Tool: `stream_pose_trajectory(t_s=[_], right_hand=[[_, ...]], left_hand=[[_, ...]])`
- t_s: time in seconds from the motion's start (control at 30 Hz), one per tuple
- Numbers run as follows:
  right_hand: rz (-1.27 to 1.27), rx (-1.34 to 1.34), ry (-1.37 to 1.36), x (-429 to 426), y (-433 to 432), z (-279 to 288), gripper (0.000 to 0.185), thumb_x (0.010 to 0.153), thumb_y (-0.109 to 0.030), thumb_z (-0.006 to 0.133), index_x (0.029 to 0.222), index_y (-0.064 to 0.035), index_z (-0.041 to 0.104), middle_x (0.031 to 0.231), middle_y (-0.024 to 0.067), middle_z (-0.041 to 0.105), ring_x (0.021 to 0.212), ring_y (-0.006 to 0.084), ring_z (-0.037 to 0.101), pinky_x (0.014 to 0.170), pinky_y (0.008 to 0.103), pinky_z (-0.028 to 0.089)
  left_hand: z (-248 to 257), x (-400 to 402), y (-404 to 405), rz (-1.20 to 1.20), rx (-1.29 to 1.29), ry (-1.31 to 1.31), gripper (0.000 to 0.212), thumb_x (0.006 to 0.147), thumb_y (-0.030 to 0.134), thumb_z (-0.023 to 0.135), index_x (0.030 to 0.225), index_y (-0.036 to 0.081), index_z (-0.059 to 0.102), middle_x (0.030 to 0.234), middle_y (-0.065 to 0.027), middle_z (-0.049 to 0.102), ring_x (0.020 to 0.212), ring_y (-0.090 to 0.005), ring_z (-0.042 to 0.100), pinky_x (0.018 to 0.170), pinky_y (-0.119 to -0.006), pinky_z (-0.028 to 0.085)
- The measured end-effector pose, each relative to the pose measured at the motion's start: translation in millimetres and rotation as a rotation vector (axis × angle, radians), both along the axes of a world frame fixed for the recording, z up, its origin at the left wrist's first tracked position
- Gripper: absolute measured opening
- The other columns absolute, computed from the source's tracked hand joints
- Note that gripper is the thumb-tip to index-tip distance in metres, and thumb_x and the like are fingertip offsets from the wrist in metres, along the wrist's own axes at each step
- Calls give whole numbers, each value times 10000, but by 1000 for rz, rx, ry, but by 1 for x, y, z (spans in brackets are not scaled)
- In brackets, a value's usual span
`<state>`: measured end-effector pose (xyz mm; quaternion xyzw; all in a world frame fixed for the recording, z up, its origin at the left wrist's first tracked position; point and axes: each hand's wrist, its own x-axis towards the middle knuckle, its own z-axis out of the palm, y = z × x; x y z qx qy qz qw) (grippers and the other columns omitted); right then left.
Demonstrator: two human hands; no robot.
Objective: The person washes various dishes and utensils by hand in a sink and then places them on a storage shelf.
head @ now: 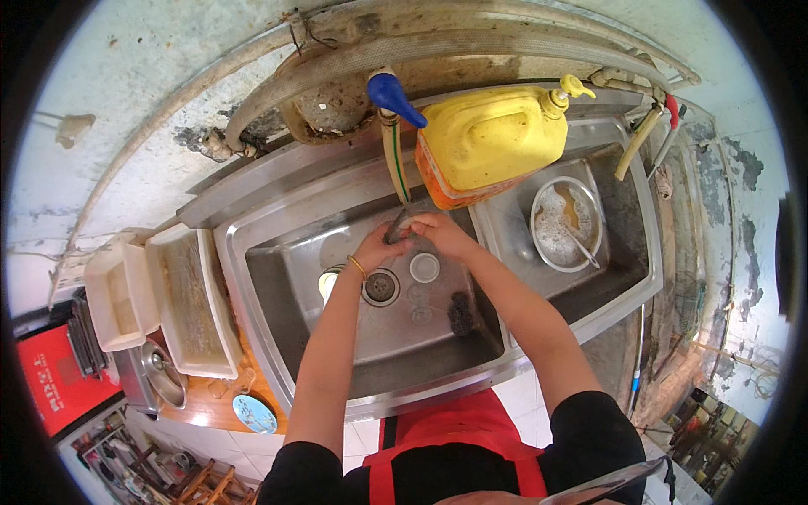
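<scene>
Over the left basin of a stainless steel double sink (303,218), my left hand (377,248) and my right hand (440,233) meet below the hose end of a blue-handled tap (396,98). Between them they hold a small greyish, partly see-through item (398,228); fingers cover much of it, so its kind is unclear. Below my hands, a small white round dish (425,268) rests on the basin floor near the drain (380,287). Clear glass-like pieces (420,306) and a black scouring pad (461,314) lie nearby. My left forearm partly hides a pale cup-like thing (327,282).
A yellow pump jug (499,139) stands behind the sink's divider. In the right basin, a metal bowl (566,224) holds foamy water and a spoon. White plastic tubs (196,303) and a blue patterned plate (254,414) are at left. A red-handled tap (671,110) hangs at right.
</scene>
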<state>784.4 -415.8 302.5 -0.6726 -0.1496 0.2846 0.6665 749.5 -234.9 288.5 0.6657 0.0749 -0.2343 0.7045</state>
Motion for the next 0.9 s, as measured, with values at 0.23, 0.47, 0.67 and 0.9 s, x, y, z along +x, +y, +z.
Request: stream_pose_trajectory(t_s=[0.23,0.47,0.67,0.9], right_hand=[[-59,-273,-65,-5,14,11,163,824,-133,547,849,3,633,847,49,621,757,134,576,696,254,442],[-323,3,544,-10,29,9,231,840,-220,535,950,-21,578,878,76,618,801,176,565,701,292,437],[113,-489,-756,-16,17,-1,256,829,-236,511,943,-8,537,923,181,581,832,336,555,747,400,431],[-85,-302,-74,-8,26,-5,218,792,-144,557,972,-26,523,881,169,570,837,310,553,719,362,440]], left_hand=[[-3,-4,-13,-76,761,-431,490,653,171,682,1074,34,473,988,-170,549,930,-327,531,798,-393,432],[-2,-1,-26,100,1156,-733,450,602,81,637,1026,50,490,923,-147,543,910,-348,496,797,-403,415],[5,10,-13,-85,963,-642,462,561,99,643,998,47,503,935,-131,556,892,-332,505,800,-399,406],[-8,10,-24,48,966,-607,450,554,188,694,955,43,548,915,-161,580,912,-322,524,834,-394,404]])
